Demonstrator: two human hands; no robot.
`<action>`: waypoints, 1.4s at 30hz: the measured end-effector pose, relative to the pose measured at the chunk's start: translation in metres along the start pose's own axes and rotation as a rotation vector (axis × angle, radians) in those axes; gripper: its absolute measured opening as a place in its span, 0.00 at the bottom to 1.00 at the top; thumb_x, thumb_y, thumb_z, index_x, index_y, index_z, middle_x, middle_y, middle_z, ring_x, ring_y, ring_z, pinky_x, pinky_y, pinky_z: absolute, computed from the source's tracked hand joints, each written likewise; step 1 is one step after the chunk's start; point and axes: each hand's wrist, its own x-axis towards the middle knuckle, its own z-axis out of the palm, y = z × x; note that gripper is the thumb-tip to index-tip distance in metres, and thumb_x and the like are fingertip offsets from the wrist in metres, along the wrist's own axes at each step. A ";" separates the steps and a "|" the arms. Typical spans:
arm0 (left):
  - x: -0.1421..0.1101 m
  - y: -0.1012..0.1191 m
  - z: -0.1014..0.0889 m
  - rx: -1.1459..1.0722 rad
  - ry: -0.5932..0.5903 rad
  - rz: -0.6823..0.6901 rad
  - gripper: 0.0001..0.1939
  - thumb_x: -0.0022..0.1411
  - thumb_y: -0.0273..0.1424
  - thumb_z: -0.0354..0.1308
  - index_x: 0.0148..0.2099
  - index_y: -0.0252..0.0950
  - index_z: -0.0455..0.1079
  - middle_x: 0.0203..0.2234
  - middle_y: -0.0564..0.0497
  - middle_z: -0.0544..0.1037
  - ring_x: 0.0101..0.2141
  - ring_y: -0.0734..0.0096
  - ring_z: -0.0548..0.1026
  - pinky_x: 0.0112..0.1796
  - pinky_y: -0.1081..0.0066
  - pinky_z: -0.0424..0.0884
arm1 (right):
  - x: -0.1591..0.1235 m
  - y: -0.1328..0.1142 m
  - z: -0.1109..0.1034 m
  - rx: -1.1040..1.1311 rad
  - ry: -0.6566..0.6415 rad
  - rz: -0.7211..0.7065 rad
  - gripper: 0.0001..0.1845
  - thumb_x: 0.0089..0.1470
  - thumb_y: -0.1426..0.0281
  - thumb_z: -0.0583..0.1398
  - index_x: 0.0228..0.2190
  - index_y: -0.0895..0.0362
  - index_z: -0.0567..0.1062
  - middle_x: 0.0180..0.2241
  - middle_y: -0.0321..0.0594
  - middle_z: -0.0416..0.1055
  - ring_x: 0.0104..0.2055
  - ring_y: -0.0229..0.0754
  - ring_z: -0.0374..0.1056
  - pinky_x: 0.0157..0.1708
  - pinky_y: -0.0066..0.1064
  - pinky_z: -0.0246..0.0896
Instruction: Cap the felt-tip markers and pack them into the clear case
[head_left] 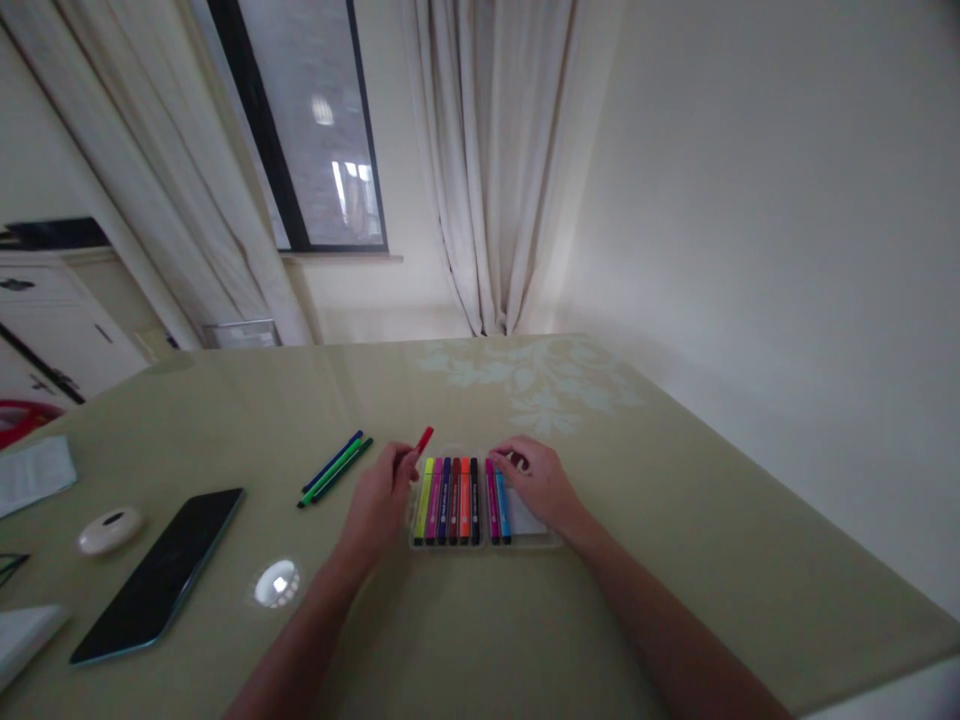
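Observation:
A clear plastic marker case (534, 541) lies on the table with several coloured markers (450, 500) side by side in it. My left hand (379, 500) is closed on a red marker (424, 440), whose tip points up and away, just left of the case. My right hand (541, 482) rests on the right part of the case, fingers curled over the pink and light blue markers (497, 503); whether it grips one I cannot make out. Three loose markers, blue and green (335, 468), lie together to the left.
A dark phone (161, 573) lies face up at the left, beside a small white oval object (109, 529). White paper items (34, 472) sit at the far left edge. The table (675, 520) ends at a wall on the right; curtains and a window stand behind.

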 end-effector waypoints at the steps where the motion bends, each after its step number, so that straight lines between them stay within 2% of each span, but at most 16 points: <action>1: -0.005 0.010 0.008 -0.104 -0.020 0.034 0.19 0.74 0.43 0.43 0.43 0.38 0.69 0.30 0.51 0.77 0.31 0.64 0.75 0.34 0.67 0.68 | -0.001 -0.004 0.003 0.117 -0.018 0.020 0.11 0.61 0.63 0.63 0.40 0.55 0.81 0.34 0.41 0.79 0.35 0.41 0.72 0.37 0.32 0.65; 3: -0.017 0.029 0.022 -0.238 -0.086 0.123 0.18 0.73 0.44 0.45 0.44 0.38 0.71 0.31 0.51 0.78 0.32 0.65 0.75 0.35 0.68 0.68 | -0.003 -0.010 0.008 0.371 -0.071 0.063 0.16 0.60 0.58 0.64 0.43 0.55 0.81 0.36 0.41 0.80 0.36 0.42 0.73 0.37 0.32 0.66; 5: -0.027 0.040 0.033 -0.327 -0.132 0.170 0.18 0.74 0.43 0.45 0.48 0.38 0.72 0.34 0.50 0.79 0.33 0.65 0.75 0.37 0.69 0.69 | -0.005 -0.015 0.012 0.566 -0.111 0.102 0.17 0.57 0.55 0.66 0.40 0.55 0.81 0.35 0.40 0.80 0.36 0.42 0.73 0.38 0.33 0.67; 8: -0.034 0.043 0.038 -0.381 -0.175 0.187 0.20 0.75 0.43 0.44 0.52 0.38 0.72 0.37 0.48 0.80 0.35 0.65 0.76 0.37 0.69 0.70 | -0.004 -0.016 0.014 0.709 -0.094 0.165 0.17 0.54 0.54 0.68 0.35 0.55 0.82 0.31 0.38 0.78 0.34 0.40 0.72 0.38 0.33 0.67; 12: -0.037 0.041 0.037 -0.401 -0.231 0.201 0.19 0.74 0.43 0.47 0.53 0.39 0.73 0.39 0.48 0.81 0.36 0.65 0.77 0.37 0.69 0.70 | 0.000 -0.005 0.011 0.826 -0.007 0.239 0.18 0.56 0.53 0.66 0.39 0.55 0.83 0.32 0.40 0.78 0.35 0.41 0.72 0.39 0.34 0.67; 16: -0.040 0.043 0.039 -0.407 -0.260 0.184 0.18 0.72 0.42 0.51 0.56 0.39 0.72 0.39 0.49 0.82 0.34 0.67 0.77 0.35 0.70 0.70 | 0.003 0.005 0.011 0.857 0.050 0.299 0.19 0.52 0.54 0.69 0.38 0.55 0.83 0.30 0.38 0.76 0.33 0.39 0.71 0.39 0.34 0.66; 21: -0.040 0.043 0.045 -0.471 -0.273 0.142 0.18 0.69 0.41 0.56 0.56 0.39 0.71 0.39 0.49 0.82 0.32 0.68 0.78 0.32 0.72 0.71 | 0.005 0.005 0.010 0.912 0.069 0.316 0.20 0.49 0.54 0.71 0.38 0.55 0.82 0.32 0.39 0.78 0.34 0.41 0.73 0.39 0.35 0.69; 27: -0.038 0.040 0.044 -0.347 -0.126 0.175 0.16 0.66 0.38 0.59 0.53 0.39 0.74 0.29 0.54 0.78 0.28 0.71 0.74 0.30 0.73 0.68 | 0.006 0.001 0.008 0.862 0.057 0.309 0.20 0.47 0.57 0.72 0.39 0.55 0.82 0.32 0.40 0.80 0.33 0.41 0.75 0.36 0.33 0.70; 33: -0.038 0.037 0.045 -0.236 -0.042 0.270 0.12 0.63 0.31 0.62 0.49 0.41 0.75 0.32 0.55 0.75 0.27 0.73 0.71 0.30 0.73 0.67 | 0.003 -0.001 0.005 0.832 0.039 0.303 0.21 0.50 0.58 0.71 0.44 0.55 0.81 0.35 0.42 0.82 0.34 0.42 0.77 0.37 0.34 0.70; 37: -0.038 0.038 0.045 -0.190 -0.007 0.312 0.12 0.63 0.29 0.62 0.49 0.42 0.75 0.35 0.54 0.75 0.28 0.73 0.71 0.32 0.73 0.70 | 0.003 -0.003 0.005 0.838 0.042 0.306 0.20 0.50 0.59 0.70 0.43 0.55 0.80 0.36 0.44 0.82 0.36 0.44 0.77 0.37 0.35 0.70; 42: -0.040 0.034 0.044 -0.122 -0.021 0.352 0.14 0.65 0.29 0.61 0.53 0.43 0.73 0.44 0.50 0.76 0.40 0.66 0.76 0.42 0.67 0.74 | 0.004 -0.002 0.003 0.843 0.042 0.314 0.18 0.50 0.61 0.68 0.42 0.55 0.82 0.37 0.45 0.83 0.35 0.43 0.76 0.36 0.35 0.69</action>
